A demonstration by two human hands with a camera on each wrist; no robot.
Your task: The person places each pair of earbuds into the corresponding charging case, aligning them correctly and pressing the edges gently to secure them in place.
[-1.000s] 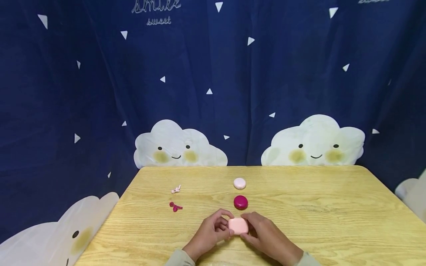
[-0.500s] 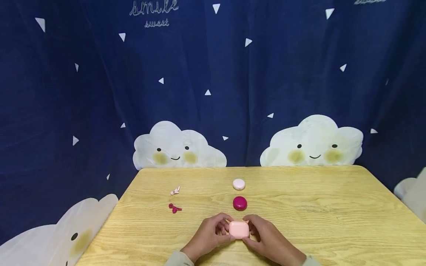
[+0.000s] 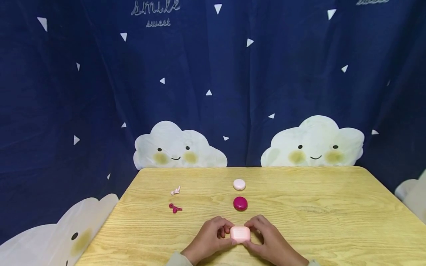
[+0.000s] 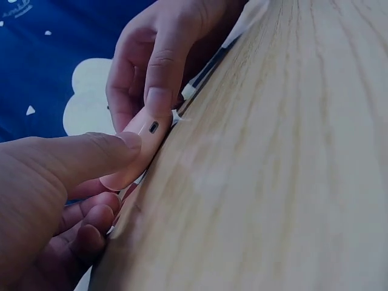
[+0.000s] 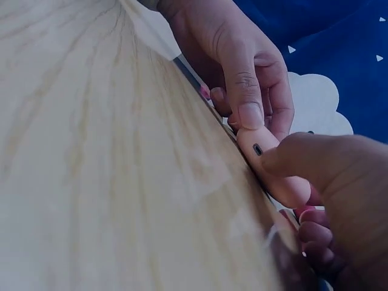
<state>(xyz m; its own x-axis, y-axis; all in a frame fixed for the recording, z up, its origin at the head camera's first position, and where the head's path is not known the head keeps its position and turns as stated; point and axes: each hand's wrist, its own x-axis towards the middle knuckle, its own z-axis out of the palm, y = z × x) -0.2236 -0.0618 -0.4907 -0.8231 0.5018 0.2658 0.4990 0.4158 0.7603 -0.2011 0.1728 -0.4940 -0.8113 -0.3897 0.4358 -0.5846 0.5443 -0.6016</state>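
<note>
A pale pink earbud charging case [image 3: 240, 235] lies between the two hands at the near middle of the table. The left hand [image 3: 213, 236] grips its left end with thumb and fingers. At its right end, the right hand [image 3: 269, 240] pinches it the same way. Both wrist views show a small charging port on the side of the case [image 4: 144, 138] that faces the person, with a thumb on either side of it. The case looks closed, low over the wood. Its far side is hidden by the fingers in the wrist views.
Beyond the hands sit a round magenta case [image 3: 240, 203] and a round pale pink case [image 3: 239, 184]. To the left lie magenta earbuds [image 3: 175, 208] and light pink earbuds [image 3: 175, 190]. A dark blue curtain [image 3: 186, 74] hangs behind the wooden table [image 3: 316, 207].
Both hands have drawn the pink charging case a little toward the person, keeping their grip at its ends. The round cases and the earbuds stay where they were.
</note>
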